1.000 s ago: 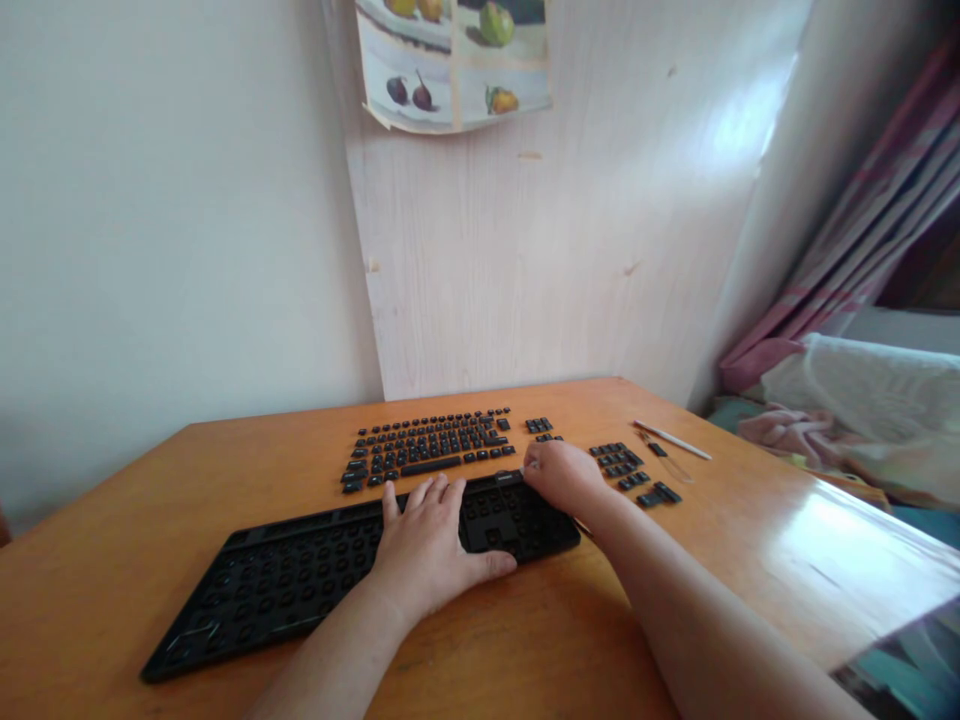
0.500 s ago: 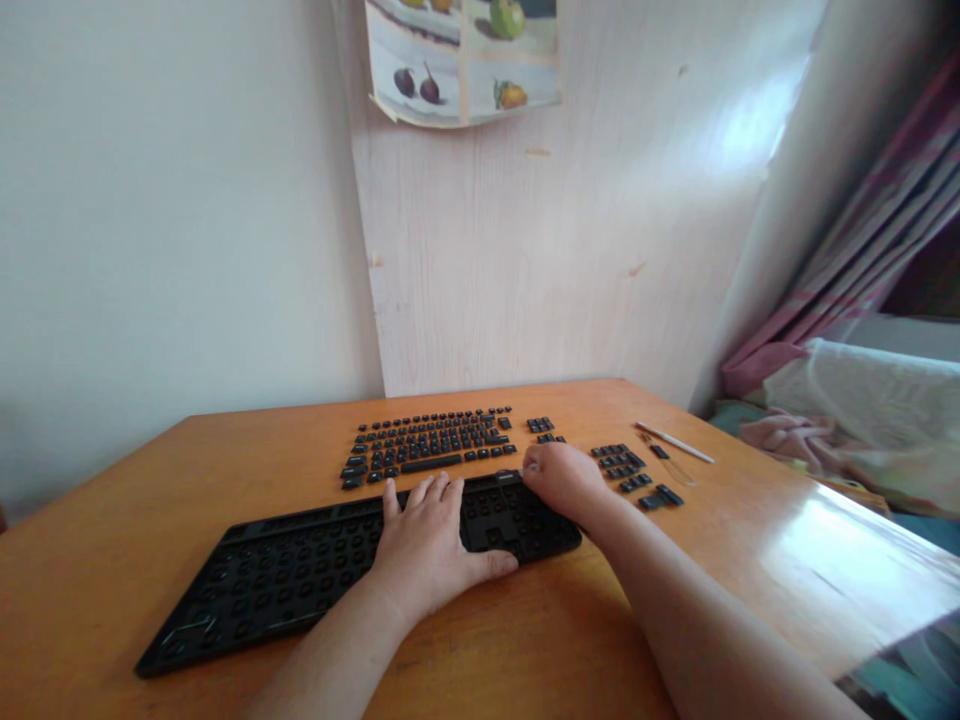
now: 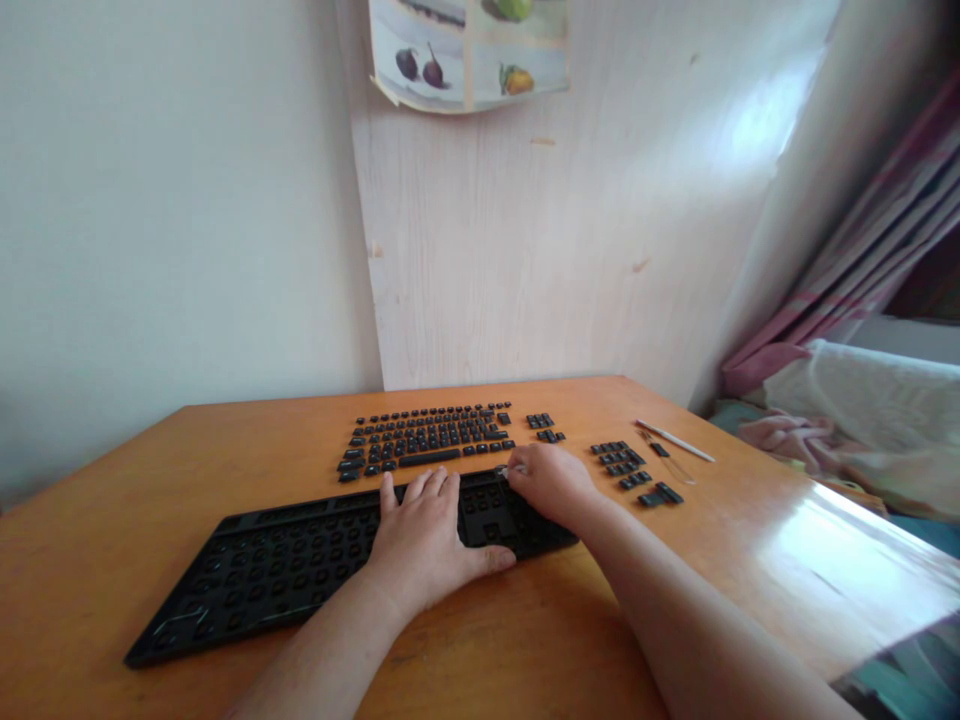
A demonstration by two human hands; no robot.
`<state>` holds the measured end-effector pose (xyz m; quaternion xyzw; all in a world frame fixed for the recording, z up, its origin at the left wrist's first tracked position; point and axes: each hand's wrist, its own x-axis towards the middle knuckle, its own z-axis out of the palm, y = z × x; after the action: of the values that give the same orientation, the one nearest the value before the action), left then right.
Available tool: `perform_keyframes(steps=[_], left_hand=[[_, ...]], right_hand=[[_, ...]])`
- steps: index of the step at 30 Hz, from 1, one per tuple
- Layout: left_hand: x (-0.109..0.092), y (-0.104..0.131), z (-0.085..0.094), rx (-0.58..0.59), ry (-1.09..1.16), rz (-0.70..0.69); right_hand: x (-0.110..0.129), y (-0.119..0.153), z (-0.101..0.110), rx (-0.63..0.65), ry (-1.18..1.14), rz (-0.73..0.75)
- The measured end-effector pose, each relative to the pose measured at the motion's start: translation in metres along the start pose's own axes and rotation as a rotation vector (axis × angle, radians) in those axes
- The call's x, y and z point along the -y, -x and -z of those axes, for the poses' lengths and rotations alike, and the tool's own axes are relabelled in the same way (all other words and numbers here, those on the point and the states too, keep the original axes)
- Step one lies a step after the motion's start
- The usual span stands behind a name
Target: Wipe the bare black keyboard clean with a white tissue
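Note:
A black keyboard base (image 3: 300, 560) without keycaps lies slantwise on the table. Across its middle rests my left hand (image 3: 424, 540), fingers spread and thumb out, flat on the base. My right hand (image 3: 547, 480) is closed at the base's upper right edge, its fingertips pinching something small and pale that I cannot make out. Beyond the base, removed keycaps (image 3: 435, 435) lie in rows, with a long space bar (image 3: 429, 458) in front. Smaller groups of keycaps (image 3: 619, 458) are right of my right hand.
A white pen-like stick (image 3: 679, 441) and a thin wire tool (image 3: 660, 450) lie at the right of the wooden table (image 3: 750, 560). A wall with a fruit picture (image 3: 472, 60) stands behind. Cloths (image 3: 802, 430) are piled beyond the right edge.
My right hand has moved slightly left along the upper edge of the base. My left hand stays spread on the base. The view has shifted a little.

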<state>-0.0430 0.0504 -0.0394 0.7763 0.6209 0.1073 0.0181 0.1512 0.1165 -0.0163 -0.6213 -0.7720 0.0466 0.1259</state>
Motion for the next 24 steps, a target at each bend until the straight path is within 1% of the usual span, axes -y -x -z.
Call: perform_keyframes(steps=[2,6,7,10,13,15,19,24], left_hand=[[0.001,0.0,-0.002,-0.009,0.0,-0.001],[0.002,-0.001,-0.005,-0.015,-0.002,0.003],[0.003,-0.001,-0.006,-0.015,-0.002,0.002],[0.003,-0.002,-0.007,-0.017,-0.007,0.001],[0.003,-0.002,-0.006,-0.019,-0.009,-0.001],[0.003,-0.001,-0.005,-0.019,-0.006,-0.002],[0.001,-0.001,-0.004,-0.018,-0.002,0.001],[0.001,-0.001,-0.006,-0.028,0.012,0.004]], right_hand=[[-0.001,0.0,0.001,0.006,0.011,-0.003],[-0.01,-0.002,0.006,0.005,0.064,-0.115],[-0.011,-0.003,0.006,0.003,0.062,-0.123],[-0.01,-0.001,0.004,0.002,0.002,-0.054],[-0.006,0.002,0.001,0.034,-0.062,0.03],[-0.006,0.003,0.002,0.04,-0.068,0.038],[-0.01,0.006,0.007,0.005,-0.054,0.034],[-0.004,0.011,0.01,0.022,0.017,0.1]])
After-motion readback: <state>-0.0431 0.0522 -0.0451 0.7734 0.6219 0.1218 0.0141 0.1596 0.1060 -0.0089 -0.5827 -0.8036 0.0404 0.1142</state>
